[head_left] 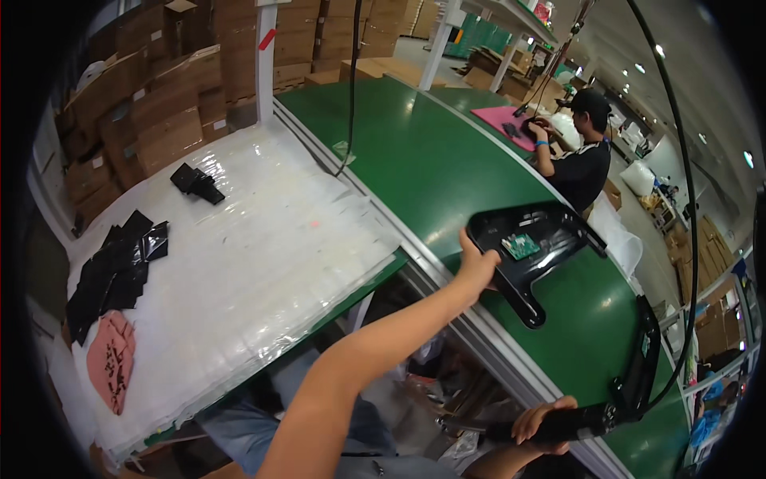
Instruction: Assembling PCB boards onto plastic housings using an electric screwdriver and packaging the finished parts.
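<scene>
In the head view, the left hand clamps the near edge of a black plastic frame right of centre, its long axis running lower right toward a second black frame (on the green conveyor belt) gripped by the right hand.

A green belt ran from the upper middle of the frame to the lower right, carrying a black frame, a second black part and a pink mat. At left, a plastic-covered table held black bags, a black piece and pink sheets.
</scene>
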Motion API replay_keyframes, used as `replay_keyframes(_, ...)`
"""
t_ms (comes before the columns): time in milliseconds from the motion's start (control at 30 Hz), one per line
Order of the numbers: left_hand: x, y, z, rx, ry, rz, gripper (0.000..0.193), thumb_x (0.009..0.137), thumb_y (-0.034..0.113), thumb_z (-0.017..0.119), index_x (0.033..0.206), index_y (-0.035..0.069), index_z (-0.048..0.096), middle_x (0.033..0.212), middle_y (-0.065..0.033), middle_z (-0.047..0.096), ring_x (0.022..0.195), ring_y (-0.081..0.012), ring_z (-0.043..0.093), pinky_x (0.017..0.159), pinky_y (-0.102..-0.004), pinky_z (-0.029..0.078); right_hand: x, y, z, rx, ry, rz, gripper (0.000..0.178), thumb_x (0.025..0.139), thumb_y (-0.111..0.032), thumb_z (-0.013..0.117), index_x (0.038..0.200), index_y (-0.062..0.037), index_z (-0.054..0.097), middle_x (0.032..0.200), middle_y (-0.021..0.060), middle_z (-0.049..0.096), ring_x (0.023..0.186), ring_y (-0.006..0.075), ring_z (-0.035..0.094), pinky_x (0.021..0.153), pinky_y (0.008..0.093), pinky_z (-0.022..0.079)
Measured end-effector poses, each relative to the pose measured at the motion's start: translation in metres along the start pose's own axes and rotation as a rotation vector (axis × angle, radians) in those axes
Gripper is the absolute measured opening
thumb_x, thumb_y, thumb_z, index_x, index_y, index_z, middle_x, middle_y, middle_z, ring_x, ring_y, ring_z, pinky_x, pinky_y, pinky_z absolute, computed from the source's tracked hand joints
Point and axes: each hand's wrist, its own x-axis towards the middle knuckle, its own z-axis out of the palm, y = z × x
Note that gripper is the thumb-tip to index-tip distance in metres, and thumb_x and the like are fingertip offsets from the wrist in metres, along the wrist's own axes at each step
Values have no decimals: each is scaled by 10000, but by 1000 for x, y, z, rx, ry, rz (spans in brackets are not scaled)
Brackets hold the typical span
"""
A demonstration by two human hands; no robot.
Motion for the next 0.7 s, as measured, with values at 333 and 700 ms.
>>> replay_keyframes(333,-2,-49,-6,859,65,737,520,604,143,568,1035,-79,379,983,-233,389,932,-360,384,802,-397,338,13,44,6,119,172,-12,592,665,-370,635,1076,-12,405,665,174,507,493,227,504,424,318,428)
replay_keyframes(700,-462,-111,-303,1201,1068,958,146,700,56,487,843,26,489,804,-129,471,697,-289,485,594,-351,403,131,213,105,895,-410,60,387,815,-398,432,951,-44,511,631,42,480,397,139,375,390,239,341)
